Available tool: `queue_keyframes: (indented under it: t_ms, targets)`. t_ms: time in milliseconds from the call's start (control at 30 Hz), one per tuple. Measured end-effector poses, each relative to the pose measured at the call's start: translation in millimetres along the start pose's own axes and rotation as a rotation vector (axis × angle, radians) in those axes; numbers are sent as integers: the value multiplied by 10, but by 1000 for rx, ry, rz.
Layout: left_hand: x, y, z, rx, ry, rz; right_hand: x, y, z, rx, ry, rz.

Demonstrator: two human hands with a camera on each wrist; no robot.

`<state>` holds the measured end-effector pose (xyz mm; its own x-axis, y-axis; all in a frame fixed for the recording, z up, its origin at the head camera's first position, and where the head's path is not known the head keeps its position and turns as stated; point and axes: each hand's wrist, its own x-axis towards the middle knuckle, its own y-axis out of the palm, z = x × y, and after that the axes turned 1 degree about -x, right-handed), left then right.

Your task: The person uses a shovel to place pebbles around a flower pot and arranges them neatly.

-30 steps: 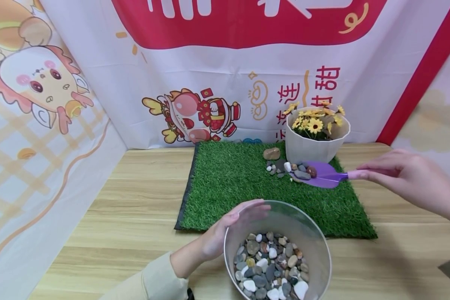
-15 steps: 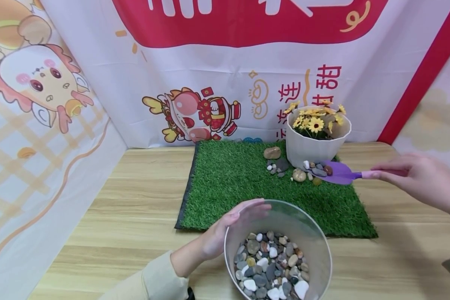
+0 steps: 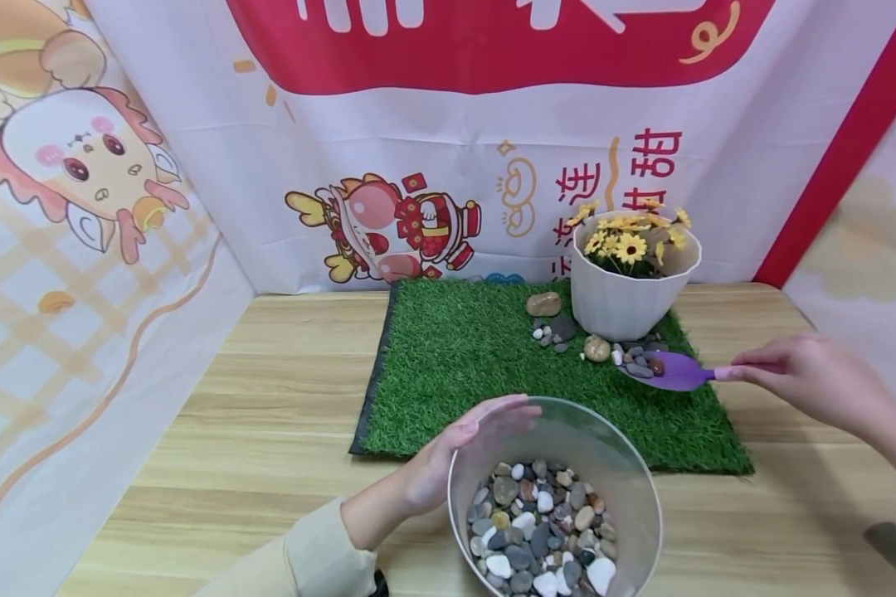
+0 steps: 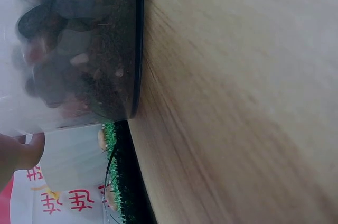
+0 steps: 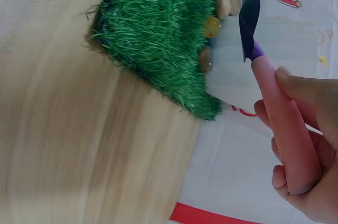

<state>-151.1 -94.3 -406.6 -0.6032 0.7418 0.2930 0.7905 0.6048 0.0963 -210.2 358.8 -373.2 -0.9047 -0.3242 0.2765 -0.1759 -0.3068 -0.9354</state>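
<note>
Purple hand trowel [image 3: 678, 371], loaded, beside white flowerpot [image 3: 627, 303]

Located just left of the right hand [image 3: 821, 377], which grasps its pink handle [image 5: 288, 129] with fingers wrapped round. Over the last second the blade has shifted to the right and nearer the person, leaving a speckled tan pebble [image 3: 597, 348] exposed on the side away from that hand. Judged from this, the load has been carried along the pot's front with most stones retained.

Condition of trowel: blade purple and shallow, held low, its far end heaped with loaded pebbles [image 3: 637, 365], grey, white and one reddish brown. Contact between tip and turf cannot be determined.

Further from the right hand and to its left, the fluted pot bears yellow daisies [image 3: 630, 247] and stands on an artificial grass mat [image 3: 478, 365].

Left hand [image 3: 442, 460]: not clenched; fingers extended, resting against the outer wall of a translucent bucket [image 3: 616, 448]. Mixed river pebbles [image 3: 541, 531] cover the bucket's bottom, right of that hand. Wood-grain table [image 3: 269, 398] beneath both hands.
</note>
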Motion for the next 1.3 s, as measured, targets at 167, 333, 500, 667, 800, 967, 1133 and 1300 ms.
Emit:
queue_keyframes:
  t_ms: [167, 333, 500, 667, 800, 967, 1133, 1300]
  targets:
    - [2, -6, 6, 0, 5, 4, 28, 66, 50, -5, -14, 25]
    - [1, -5, 4, 12, 4, 4, 56, 89, 102, -30, 36, 122]
    - [1, -5, 7, 13, 8, 3, 100, 115, 151, -65, 41, 162]
    - [-2, -6, 13, 7, 10, 7, 151, 120, 172, -68, 18, 185]
    - [-2, -7, 10, 9, 10, 6, 186, 88, 168, -76, -10, 200]
    - [1, -16, 19, 15, 17, 6, 226, 22, 178, -105, -14, 230]
    - [2, -18, 27, 14, 30, 12, 270, -42, 166, -126, -37, 236]
    - [3, -21, 27, 20, 34, 14, 289, -70, 109, -132, -47, 237]
